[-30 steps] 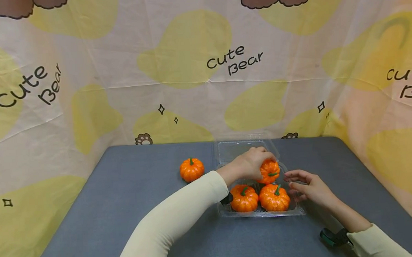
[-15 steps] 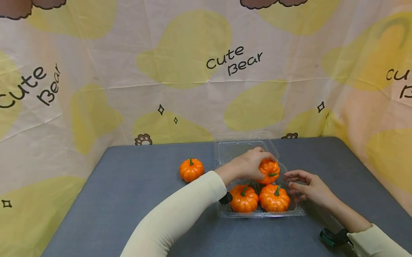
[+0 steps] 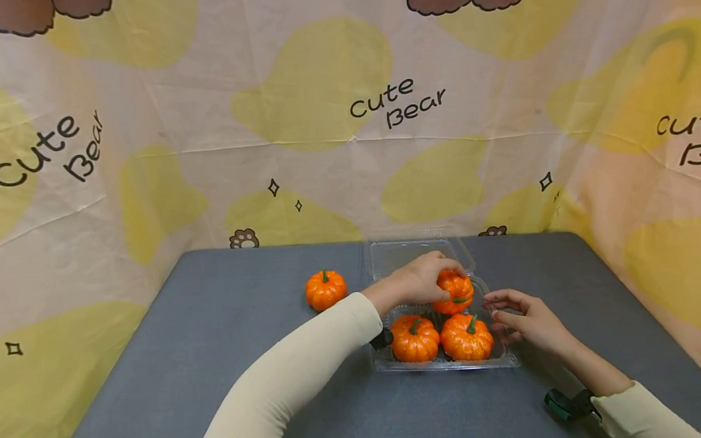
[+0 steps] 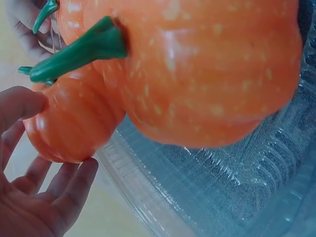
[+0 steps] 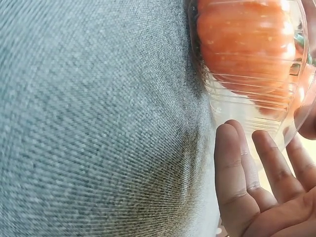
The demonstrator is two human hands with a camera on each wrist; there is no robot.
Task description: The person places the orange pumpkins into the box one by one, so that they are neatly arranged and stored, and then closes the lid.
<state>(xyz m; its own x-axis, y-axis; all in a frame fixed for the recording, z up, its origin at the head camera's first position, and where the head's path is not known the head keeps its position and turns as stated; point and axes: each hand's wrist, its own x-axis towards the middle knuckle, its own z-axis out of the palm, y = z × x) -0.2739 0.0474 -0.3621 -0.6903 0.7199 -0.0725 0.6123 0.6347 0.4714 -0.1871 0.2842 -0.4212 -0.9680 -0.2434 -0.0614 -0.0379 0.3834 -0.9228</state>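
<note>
Over the far right part of the clear container (image 3: 450, 366) on the grey counter (image 3: 156, 385), my left hand (image 3: 417, 279) grasps an orange pumpkin (image 3: 457, 290), fingers curled round it, its green stem tilted toward me. I cannot tell whether it touches the container's bottom. My left arm reaches forward and rightward, bending at the elbow, the hand arched over at the end. My right forearm slants in from the lower right, with my right hand (image 3: 528, 318) beside the container's right wall, its fingers released and loosely extended. Nearer me, a front left pumpkin (image 3: 414, 342) and a front right pumpkin (image 3: 466, 342) sit together in the container; a lone pumpkin (image 3: 326, 291) stands upright on the counter, left of it
</note>
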